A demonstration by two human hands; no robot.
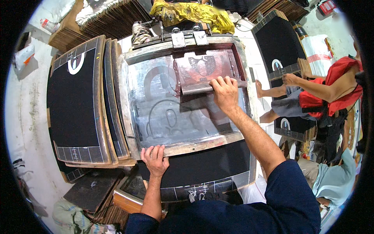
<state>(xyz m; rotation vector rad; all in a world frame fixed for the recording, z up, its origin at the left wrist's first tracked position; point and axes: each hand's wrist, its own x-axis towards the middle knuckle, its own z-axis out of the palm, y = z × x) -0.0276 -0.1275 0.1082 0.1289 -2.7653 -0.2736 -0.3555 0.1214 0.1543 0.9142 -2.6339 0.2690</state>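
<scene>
My right hand (226,94) grips the handle of a squeegee (196,88), which lies crosswise on the mesh of a screen-printing frame (202,144). Dark red ink (184,67) coats the mesh beyond the squeegee, around a small printed-looking shape. Nearer to me, the grey mesh (171,128) carries faint rounded outlines. My left hand (156,160) is closed over the frame's near rail, toward its left corner. Beneath the frame, a board covered with black fabric (206,167) sticks out on my side. Two metal clamps (179,39) hold the frame's far rail.
Several boards with black fabric (74,105) lean stacked at the left, one bearing a white curved print. At the right, a person in red (331,85) sits beside more printed boards (278,43). Yellow cloth (191,15) lies behind the clamps. Dark boards (91,191) are piled at lower left.
</scene>
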